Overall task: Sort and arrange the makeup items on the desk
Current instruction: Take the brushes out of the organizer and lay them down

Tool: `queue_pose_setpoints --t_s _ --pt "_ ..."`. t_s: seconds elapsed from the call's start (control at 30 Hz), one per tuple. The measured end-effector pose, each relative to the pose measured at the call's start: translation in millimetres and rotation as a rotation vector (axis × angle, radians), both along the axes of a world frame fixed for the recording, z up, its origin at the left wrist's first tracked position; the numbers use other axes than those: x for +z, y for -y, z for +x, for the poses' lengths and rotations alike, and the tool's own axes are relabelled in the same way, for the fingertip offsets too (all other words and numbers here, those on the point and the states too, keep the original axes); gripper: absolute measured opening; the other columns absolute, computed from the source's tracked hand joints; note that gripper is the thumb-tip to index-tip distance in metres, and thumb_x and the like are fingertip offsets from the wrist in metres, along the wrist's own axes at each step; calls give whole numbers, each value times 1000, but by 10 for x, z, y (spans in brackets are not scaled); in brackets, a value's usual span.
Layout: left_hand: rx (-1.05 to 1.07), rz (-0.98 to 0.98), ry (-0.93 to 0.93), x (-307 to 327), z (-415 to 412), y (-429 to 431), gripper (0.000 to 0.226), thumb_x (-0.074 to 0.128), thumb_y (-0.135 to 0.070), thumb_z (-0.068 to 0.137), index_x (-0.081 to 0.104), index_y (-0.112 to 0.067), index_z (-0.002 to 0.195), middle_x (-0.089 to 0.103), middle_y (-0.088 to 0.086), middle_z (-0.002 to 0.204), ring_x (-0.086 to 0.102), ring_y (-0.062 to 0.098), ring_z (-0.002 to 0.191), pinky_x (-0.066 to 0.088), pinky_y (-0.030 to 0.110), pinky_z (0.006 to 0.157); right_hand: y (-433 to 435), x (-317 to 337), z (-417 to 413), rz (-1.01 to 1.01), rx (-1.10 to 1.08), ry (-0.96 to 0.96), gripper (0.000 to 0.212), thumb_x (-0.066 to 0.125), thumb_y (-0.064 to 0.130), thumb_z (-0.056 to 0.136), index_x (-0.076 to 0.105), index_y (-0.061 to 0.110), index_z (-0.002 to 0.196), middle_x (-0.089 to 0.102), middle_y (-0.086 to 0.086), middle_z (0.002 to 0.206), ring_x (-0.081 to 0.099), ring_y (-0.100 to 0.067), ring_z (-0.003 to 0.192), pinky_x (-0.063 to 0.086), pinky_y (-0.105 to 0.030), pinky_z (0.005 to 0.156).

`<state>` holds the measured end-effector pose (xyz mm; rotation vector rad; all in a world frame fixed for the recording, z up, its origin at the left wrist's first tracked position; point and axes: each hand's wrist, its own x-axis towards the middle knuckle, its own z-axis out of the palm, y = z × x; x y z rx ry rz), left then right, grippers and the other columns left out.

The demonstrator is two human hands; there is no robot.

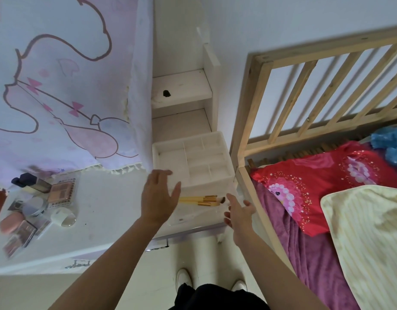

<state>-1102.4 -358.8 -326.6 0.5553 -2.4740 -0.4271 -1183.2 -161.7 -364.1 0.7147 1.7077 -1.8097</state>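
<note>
Makeup items (36, 204) heaped at far left of table (108, 209): dark-capped bottle (25, 179), eyeshadow palette (62, 192), round compact (34, 206), white jar (63, 217), small palettes (21, 236), all touching or overlapping and somewhat blurred. Left grip (158, 198) released, fingers spread, holding nothing, over front-left corner of white compartment organizer (206, 183); contact with it impossible to tell. Organizer at right end of table, well apart from heap, no items seen in its compartments. Gold-handled brushes (202, 200) lying on table just in front of organizer, between both grips. Right grip (240, 212) likewise released and empty, palm turned inward, near front-right corner.

Likely step: taking organizer by both sides to bring it toward heap. Clasp side walls low and evenly, keep it level, lift over brushes rather than drag across them, since a sweep could roll them off the near edge. Set down on bare stretch beside heap, leaving room to pick items one by one.

Around: cartoon-print curtain (59, 86) hanging behind table, hem close above heap. White shelf (182, 90) behind organizer, small dark object (166, 93) on it. Wooden bed rail (244, 130) tight against right end of table, crowding right arm. On bed: red garment (316, 182), cream striped towel (367, 231), blue bag (390, 142).
</note>
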Motion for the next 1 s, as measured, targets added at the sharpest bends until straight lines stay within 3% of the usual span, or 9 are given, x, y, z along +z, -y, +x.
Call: queue_pose_setpoints --t_s 0.07,0.13,0.2,0.27,0.4,0.5,0.63,0.8,1.0 --pt "-322 -171 46 -1 36 -100 18 74 -18 82 65 -10 96 58 7 93 57 24 82 49 32 67 -53 -13 -58 -4 4 -6 63 71 29 88 29 22 136 58 -17 119 57 -20 79 51 -31 65" --pt "-498 -179 318 -18 5 -184 16 67 -17 87 65 -14 102 60 5 97 60 25 84 51 34 66 -78 -27 -82 -26 30 5 61 70 28 89 32 21 137 58 -16 115 57 -21 79 53 -32 67" --pt "-489 -220 666 -88 -88 -239 29 57 -13 92 57 -18 120 60 3 112 60 24 100 54 36 76 -89 -41 -79 -32 59 5 60 69 31 90 33 21 137 58 -14 110 58 -21 80 54 -33 70" --pt "-475 -284 820 -110 -192 -256 41 57 -8 91 49 -20 130 59 3 118 59 24 104 54 36 79 -106 -55 -63 -23 82 7 57 68 34 90 33 23 134 60 -14 110 59 -21 81 55 -33 71" --pt "-511 -328 930 -113 -356 -287 42 57 -12 92 47 -18 133 61 4 116 61 26 103 50 36 79 -144 -48 -92 -23 122 19 50 67 30 91 35 24 128 62 -12 100 61 -22 80 57 -35 75" --pt "-536 -327 973 -146 -388 -273 41 59 -17 92 49 -19 132 59 4 120 60 26 106 51 38 85 -175 -33 -140 -22 186 4 38 60 17 91 44 13 125 59 -8 84 61 -21 71 58 -35 73" --pt "-553 -352 986 -158 -365 -333 38 62 -26 92 54 -17 128 55 6 124 57 27 111 48 38 88 -213 -76 -92 23 193 21 33 57 11 87 49 8 118 56 -8 81 60 -20 63 59 -37 71" --pt "-514 -396 960 -135 -399 -433 24 45 -17 96 59 -12 114 61 8 112 60 27 98 46 36 77 -193 -138 -78 20 129 34 30 59 11 84 51 7 113 54 -8 81 59 -19 61 58 -35 69" --pt "-465 -436 1018 -140 -440 -482 26 50 -12 91 54 -10 116 63 8 112 62 27 99 41 32 72 -193 -133 -91 0 138 59 32 59 12 81 52 6 111 53 -6 75 59 -18 61 58 -31 65"
